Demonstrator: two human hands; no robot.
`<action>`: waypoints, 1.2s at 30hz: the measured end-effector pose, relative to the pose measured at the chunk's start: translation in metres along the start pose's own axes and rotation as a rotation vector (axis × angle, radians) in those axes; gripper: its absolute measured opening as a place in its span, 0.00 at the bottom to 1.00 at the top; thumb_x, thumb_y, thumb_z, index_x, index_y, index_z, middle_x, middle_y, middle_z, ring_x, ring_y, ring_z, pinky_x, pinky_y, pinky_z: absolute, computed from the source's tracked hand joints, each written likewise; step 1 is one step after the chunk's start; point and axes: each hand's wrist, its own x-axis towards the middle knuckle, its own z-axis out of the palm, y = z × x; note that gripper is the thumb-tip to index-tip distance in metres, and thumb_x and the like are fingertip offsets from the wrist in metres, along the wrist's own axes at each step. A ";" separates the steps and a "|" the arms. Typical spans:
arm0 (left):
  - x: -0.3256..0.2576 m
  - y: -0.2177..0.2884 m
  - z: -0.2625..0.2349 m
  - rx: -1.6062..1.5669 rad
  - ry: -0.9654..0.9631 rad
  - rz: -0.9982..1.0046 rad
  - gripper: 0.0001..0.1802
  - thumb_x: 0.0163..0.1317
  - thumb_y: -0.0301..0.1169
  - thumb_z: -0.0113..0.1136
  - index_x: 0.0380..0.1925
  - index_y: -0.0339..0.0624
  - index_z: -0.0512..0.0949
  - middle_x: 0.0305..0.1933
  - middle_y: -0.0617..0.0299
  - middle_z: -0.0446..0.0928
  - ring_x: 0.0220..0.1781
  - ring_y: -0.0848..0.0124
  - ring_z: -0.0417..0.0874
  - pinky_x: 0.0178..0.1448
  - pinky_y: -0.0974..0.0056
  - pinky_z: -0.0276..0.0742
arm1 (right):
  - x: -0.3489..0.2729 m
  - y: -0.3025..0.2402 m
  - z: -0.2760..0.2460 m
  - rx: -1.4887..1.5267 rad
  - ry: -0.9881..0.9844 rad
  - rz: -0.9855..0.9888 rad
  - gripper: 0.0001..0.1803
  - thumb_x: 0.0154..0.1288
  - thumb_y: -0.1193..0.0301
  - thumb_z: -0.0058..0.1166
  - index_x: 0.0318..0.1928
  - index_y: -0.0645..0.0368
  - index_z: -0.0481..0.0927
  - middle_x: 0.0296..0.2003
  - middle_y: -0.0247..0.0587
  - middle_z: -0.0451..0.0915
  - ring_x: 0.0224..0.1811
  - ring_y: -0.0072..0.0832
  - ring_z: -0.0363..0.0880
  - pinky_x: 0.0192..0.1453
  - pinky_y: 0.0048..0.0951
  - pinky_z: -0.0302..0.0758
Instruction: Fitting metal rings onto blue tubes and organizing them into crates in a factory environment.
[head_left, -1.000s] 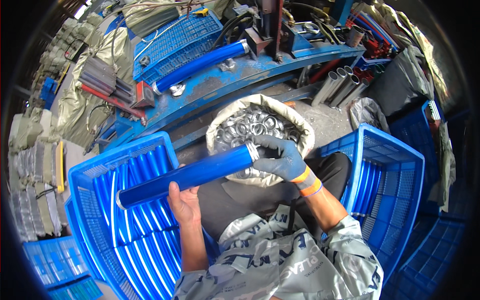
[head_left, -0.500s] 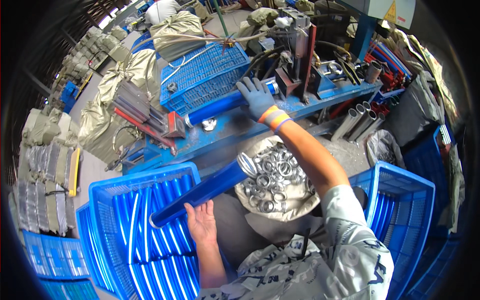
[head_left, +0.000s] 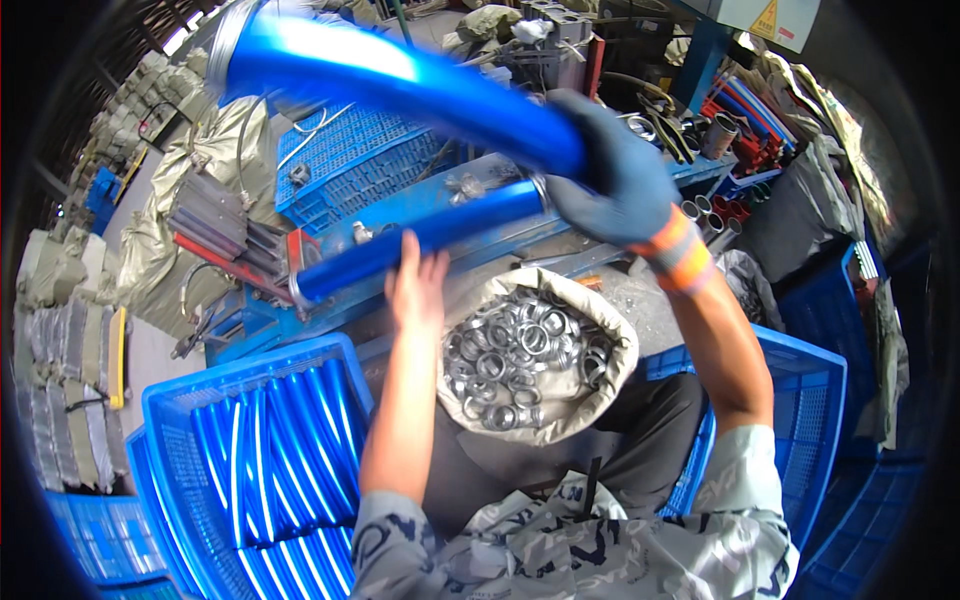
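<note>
My right hand, in a blue-grey glove with an orange cuff, grips one end of a blue tube. That tube is raised across the upper view, blurred by motion, with a silver ring at its far left end. Lower down, a second blue tube slants along the near side of the workbench. My bare left hand supports it from below, fingertips overlapping the tube; motion smears the fingers. The second tube's left end lies by the red-edged clamp, and its right end is near my glove.
A cloth sack of silver metal rings stands before me. At left a blue crate holds many blue tubes; another blue crate is at right. Behind the bench are a blue slatted crate and machine parts.
My right hand has lifted the first tube off the bench, up and toward me. My left hand has carried the second tube from above the left crate forward to the bench.
</note>
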 end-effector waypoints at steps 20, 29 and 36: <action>0.179 -0.029 -0.056 0.476 0.182 -0.153 0.55 0.70 0.69 0.77 0.71 0.24 0.76 0.67 0.30 0.86 0.61 0.42 0.94 0.66 0.38 0.93 | -0.653 -0.176 -0.373 -0.437 0.461 1.334 0.28 0.72 0.84 0.71 0.71 0.65 0.83 0.59 0.42 0.89 0.59 0.34 0.88 0.69 0.41 0.85; 0.151 0.101 -0.149 0.837 -0.035 -0.174 0.46 0.76 0.60 0.76 0.75 0.31 0.77 0.72 0.40 0.86 0.68 0.50 0.92 0.67 0.50 0.89 | -0.952 -0.372 -0.214 -0.750 0.178 2.078 0.38 0.60 0.62 0.81 0.71 0.57 0.87 0.55 0.51 0.96 0.60 0.47 0.96 0.68 0.46 0.87; 0.069 0.175 -0.198 1.041 0.049 -0.090 0.40 0.80 0.53 0.74 0.78 0.36 0.78 0.76 0.47 0.85 0.74 0.56 0.90 0.69 0.60 0.85 | -1.016 -0.322 -0.181 -0.674 -0.241 2.191 0.30 0.61 0.57 0.80 0.61 0.54 0.86 0.56 0.57 0.93 0.64 0.58 0.91 0.71 0.58 0.86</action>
